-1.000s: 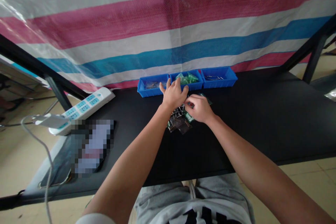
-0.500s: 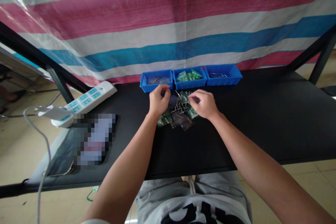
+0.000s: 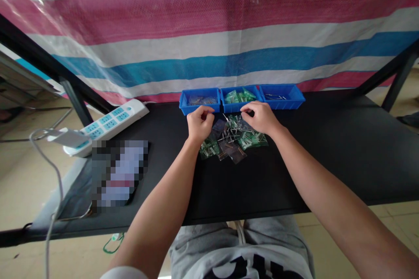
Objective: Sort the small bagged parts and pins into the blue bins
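Note:
On the black table lies a pile of silvery metal pins point(image 3: 231, 133), mixed with small clear bags point(image 3: 236, 151) and green bags point(image 3: 252, 140) of small parts. My left hand point(image 3: 199, 124) is closed at the pile's left side, thumb and fingers drawn together. Over the pile's upper right edge, just in front of the bins, my right hand point(image 3: 261, 117) is pinched shut. Whatever either pinch holds is too small or hidden to make out. Another green bag point(image 3: 209, 148) lies below my left hand.
Three blue bins stand in a row behind the pile: the left bin point(image 3: 200, 109) holds clear bags, the middle bin point(image 3: 237, 107) green bags, the right bin point(image 3: 284, 103) a few metal pins. A power strip point(image 3: 109, 124) and a blurred-out phone-like object point(image 3: 122, 174) lie at left.
My right hand has lifted away from the pile toward the bins and slightly right, uncovering more of the green bag. My left hand stays by the pile. The whole view has shifted slightly.

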The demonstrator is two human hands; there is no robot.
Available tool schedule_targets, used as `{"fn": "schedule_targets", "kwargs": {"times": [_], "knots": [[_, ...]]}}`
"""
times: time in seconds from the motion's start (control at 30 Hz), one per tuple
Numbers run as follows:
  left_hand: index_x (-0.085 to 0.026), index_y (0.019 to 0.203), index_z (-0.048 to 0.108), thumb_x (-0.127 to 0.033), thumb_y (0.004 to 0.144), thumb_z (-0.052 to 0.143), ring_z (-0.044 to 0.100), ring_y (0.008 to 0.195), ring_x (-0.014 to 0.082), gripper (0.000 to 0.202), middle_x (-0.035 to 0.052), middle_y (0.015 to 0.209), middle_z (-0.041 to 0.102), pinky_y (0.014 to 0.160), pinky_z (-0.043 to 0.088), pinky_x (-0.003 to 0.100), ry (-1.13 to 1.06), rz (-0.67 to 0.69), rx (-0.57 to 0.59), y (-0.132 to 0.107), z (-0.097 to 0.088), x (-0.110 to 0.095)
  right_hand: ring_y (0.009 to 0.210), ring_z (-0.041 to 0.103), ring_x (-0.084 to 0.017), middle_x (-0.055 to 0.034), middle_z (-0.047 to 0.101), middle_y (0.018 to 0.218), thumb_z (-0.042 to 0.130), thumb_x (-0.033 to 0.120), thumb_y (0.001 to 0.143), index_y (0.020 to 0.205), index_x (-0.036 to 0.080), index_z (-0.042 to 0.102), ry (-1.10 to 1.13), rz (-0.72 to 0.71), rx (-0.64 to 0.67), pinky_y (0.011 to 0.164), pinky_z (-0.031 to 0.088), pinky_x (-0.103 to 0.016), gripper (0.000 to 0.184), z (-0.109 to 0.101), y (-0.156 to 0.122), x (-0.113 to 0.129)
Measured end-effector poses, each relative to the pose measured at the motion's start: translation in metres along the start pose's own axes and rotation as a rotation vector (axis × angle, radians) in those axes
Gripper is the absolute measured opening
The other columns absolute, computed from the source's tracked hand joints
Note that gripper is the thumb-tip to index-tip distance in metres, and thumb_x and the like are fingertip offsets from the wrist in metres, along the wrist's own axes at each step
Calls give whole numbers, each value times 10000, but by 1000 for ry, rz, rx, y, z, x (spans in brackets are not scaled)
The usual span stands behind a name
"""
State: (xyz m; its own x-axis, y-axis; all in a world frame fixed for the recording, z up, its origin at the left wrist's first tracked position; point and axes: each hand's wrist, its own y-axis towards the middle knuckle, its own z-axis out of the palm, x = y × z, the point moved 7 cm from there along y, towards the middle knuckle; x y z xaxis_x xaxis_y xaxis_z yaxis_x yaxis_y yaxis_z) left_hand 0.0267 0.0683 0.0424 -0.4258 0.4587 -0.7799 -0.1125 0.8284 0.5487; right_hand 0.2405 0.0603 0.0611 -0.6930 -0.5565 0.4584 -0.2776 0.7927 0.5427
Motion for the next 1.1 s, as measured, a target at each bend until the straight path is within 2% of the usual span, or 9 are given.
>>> {"fn": "schedule_targets", "kwargs": {"times": [0.13,0.27,0.47,0.6,0.7,0.77,0.83,0.97,1.1], "knots": [[-158,714,685,-219,674,500,394,443,78,200,-56,467,479,490,333,209,4,-39,34,-3,2,4,778,644,-228,-76,720,804,566,160,808,788,169,697,-64,-35,-18,763,493,-351,133,5,-1,-8],[-156,732,689,-235,685,501,390,449,83,209,-58,469,457,497,330,217,33,-52,118,-3,8,9,783,629,-229,-72,721,806,549,161,827,761,185,681,-82,-53,-3,790,488,-362,149,10,-14,-3],[-161,799,717,-217,712,522,492,517,113,220,-26,554,556,554,370,248,198,-2,411,-6,25,3,857,625,-252,-80,722,871,580,208,830,841,183,700,-99,-1,98,816,487,-385,124,17,-21,-3],[-183,927,723,-240,769,545,563,610,148,245,0,668,636,612,425,273,326,20,529,-13,32,-2,941,614,-270,-99,711,968,643,304,818,931,162,709,-74,-21,152,857,477,-400,193,16,-21,-1],[-181,977,715,-229,782,555,608,768,189,257,40,808,670,737,490,313,384,125,608,-21,41,-10,938,605,-270,-98,704,986,708,363,773,956,158,709,-44,-66,174,865,470,-402,275,14,-21,5],[-172,970,715,-207,774,560,611,891,220,253,69,899,670,852,502,358,395,200,598,-24,44,-16,917,599,-268,-96,705,971,726,348,754,948,160,712,-48,-79,187,857,469,-402,271,15,-21,8],[-168,956,714,-181,764,559,606,965,231,247,84,972,668,931,494,387,357,216,544,-23,43,-17,902,595,-264,-99,705,952,707,310,767,927,158,713,-66,-71,192,840,472,-396,221,17,-21,8],[-170,934,710,-93,732,508,632,965,202,296,66,996,690,948,506,357,227,108,466,-19,40,-5,889,596,-252,-97,703,926,650,280,810,884,162,706,-92,-39,185,830,471,-379,150,19,-20,6],[-179,926,717,-58,703,482,654,897,183,346,39,961,722,892,526,326,165,-33,387,-14,35,10,885,599,-255,-89,678,928,717,320,732,925,168,692,-157,18,200,796,471,-364,247,17,-20,7]]}}
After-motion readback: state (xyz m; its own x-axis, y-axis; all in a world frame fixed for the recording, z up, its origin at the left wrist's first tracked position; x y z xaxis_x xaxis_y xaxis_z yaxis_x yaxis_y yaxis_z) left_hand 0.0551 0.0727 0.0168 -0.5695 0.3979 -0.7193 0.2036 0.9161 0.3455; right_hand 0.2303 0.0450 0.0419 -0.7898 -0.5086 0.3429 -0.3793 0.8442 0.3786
